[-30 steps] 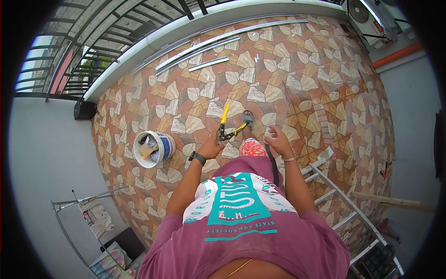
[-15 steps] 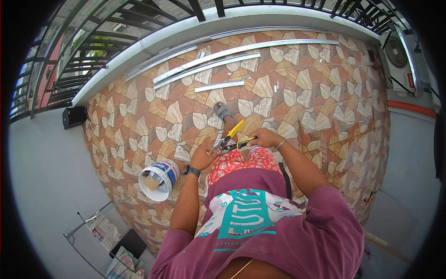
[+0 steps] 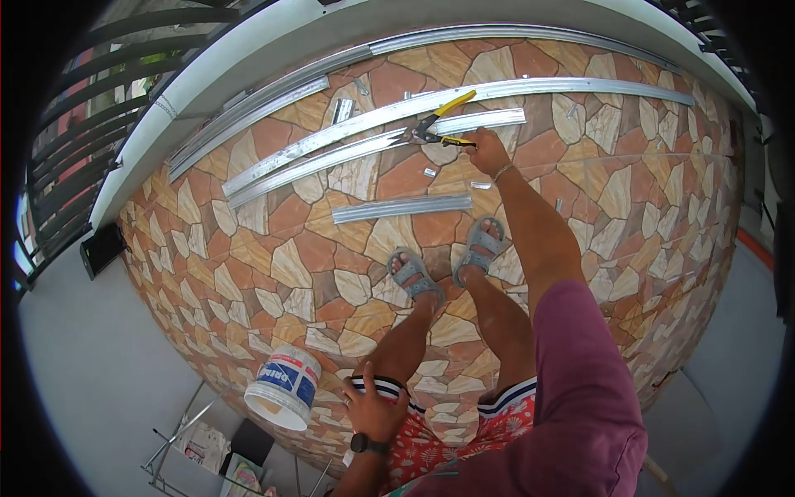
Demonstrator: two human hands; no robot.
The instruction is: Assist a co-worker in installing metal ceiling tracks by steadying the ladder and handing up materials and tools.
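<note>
My right hand (image 3: 489, 154) reaches out over the floor, closed round one handle of a pair of tin snips (image 3: 426, 131) with yellow and black grips. The other handle stands apart from the hand, so the snips are spread. Their jaws point left, over a metal channel (image 3: 484, 121) on the floor; whether they touch it I cannot tell. Beyond it lies a longer metal channel (image 3: 580, 85). A short metal channel (image 3: 402, 209) is nearer to my feet. My left hand (image 3: 377, 412) rests on my left knee with fingers spread, holding nothing.
Several small metal offcuts (image 3: 481, 185) lie around on the stone-patterned floor (image 3: 273, 273). More long channels (image 3: 530, 33) run along the low wall (image 3: 331, 33). A white and blue bucket (image 3: 286, 381) stands left of my leg. A black box (image 3: 103, 251) is against the left wall.
My right hand has carried the snips forward and down toward the channels. The left hand has left the snips and now rests on my knee. My view has shifted forward, and I am bent lower.
</note>
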